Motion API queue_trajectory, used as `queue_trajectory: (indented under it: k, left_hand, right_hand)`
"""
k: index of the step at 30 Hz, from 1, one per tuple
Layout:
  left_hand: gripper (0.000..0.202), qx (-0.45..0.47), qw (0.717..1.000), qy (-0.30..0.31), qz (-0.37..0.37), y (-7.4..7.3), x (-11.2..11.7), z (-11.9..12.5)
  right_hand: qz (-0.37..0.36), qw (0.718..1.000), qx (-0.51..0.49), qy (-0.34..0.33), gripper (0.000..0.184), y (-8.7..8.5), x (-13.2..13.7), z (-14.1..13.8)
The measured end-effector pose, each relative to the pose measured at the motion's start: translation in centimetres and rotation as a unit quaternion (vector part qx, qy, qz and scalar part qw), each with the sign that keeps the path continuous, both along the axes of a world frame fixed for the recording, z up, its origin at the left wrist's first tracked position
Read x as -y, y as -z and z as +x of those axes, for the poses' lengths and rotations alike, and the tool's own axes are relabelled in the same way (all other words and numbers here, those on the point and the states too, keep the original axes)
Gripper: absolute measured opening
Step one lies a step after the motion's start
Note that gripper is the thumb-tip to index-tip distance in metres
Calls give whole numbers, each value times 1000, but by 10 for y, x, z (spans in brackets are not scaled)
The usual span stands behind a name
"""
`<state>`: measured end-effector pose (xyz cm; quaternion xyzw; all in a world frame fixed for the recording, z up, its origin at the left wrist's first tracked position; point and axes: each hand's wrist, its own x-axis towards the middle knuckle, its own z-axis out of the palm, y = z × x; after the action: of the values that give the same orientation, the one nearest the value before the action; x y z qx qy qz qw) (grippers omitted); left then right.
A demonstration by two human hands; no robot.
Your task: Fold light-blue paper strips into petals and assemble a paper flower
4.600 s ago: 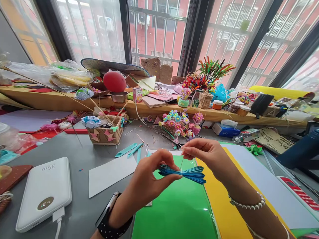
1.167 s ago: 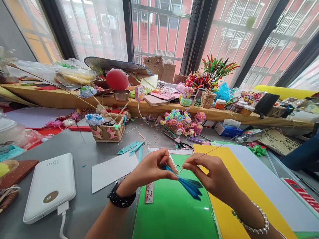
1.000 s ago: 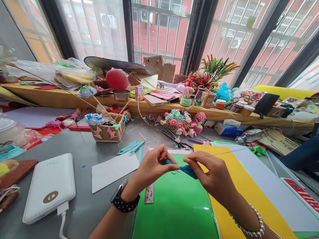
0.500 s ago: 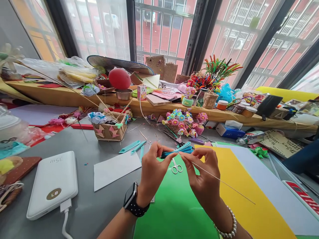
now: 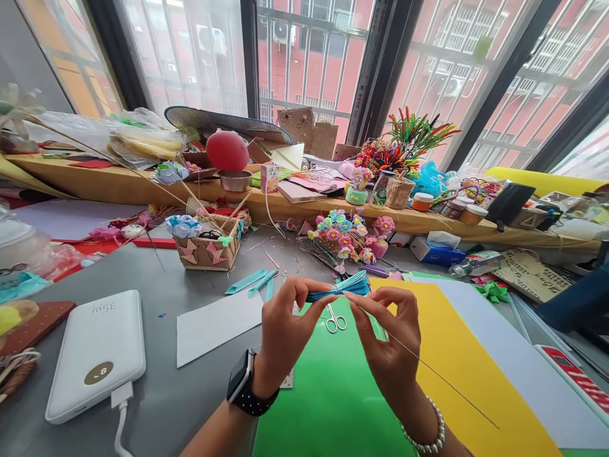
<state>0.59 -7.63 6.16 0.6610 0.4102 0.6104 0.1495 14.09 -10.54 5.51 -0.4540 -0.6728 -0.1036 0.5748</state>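
My left hand [image 5: 288, 333] is closed, thumb and fingertips pinching a bundle of thin blue strips [image 5: 356, 284] near its middle. The strips fan out to the right, and part of the bundle is hidden by the fingers. Closed as well, my right hand [image 5: 391, 333] pinches a thin pale wire [image 5: 451, 384] right beside the bundle. The wire's long free end runs down to the right past my wrist. Small scissors [image 5: 335, 320] lie just beyond and below my fingertips, on a green mat [image 5: 333, 406].
White paper [image 5: 216, 330] and light-blue strips [image 5: 246, 282] lie left of my hands, with a white power bank [image 5: 99, 352] farther left. A yellow sheet [image 5: 457, 362] lies on the right. Behind stand a woven basket [image 5: 209, 244] and crocheted flowers [image 5: 342, 231].
My left hand has shifted slightly left and down. The wire's free end has swung a little lower and to the right. Both hands keep their pinch.
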Motion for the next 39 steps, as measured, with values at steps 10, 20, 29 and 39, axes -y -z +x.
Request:
queue_trajectory:
  k: [10,20,29,39]
  left_hand:
    - [33,-85,990,55,100,9,2,0]
    - [39,-67,979,162,-108,-4,-9,-11]
    - [37,-1,962,204,-182,3,-15,-11]
    - [39,322,881,218,-268,10,-22,3]
  right_hand:
    - [-54,985,148,-69,24,-21,-9,37]
    - [-368,884,137,-255,25,-48,-22,59]
    - [-330,911,134,-207,20,-27,-24,38]
    - [-118,988,71,-69,14,3,-28,12]
